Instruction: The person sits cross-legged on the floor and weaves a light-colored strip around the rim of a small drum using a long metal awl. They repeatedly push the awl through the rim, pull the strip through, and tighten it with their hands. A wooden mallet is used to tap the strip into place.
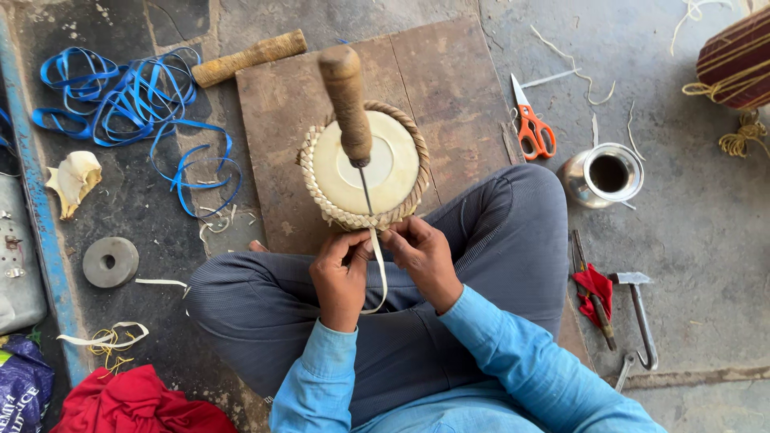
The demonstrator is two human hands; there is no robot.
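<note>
A small round drum [365, 168] with a pale skin and a braided leather rim stands upright between my crossed legs. An awl with a wooden handle [346, 100] is stuck into the near rim, its thin metal shaft pointing down. My left hand [340, 277] and my right hand [423, 255] meet just below the drum's near edge. Both pinch a pale leather strap [379, 273] that hangs down from the rim between them.
A wooden board [449, 88] lies under the drum. Orange scissors [531, 128], a steel cup [605, 175], a hammer [638, 309] and a red cloth [593, 285] sit to the right. Blue strapping [128, 100], a wooden stick [249, 58] and a metal disc [110, 261] lie left.
</note>
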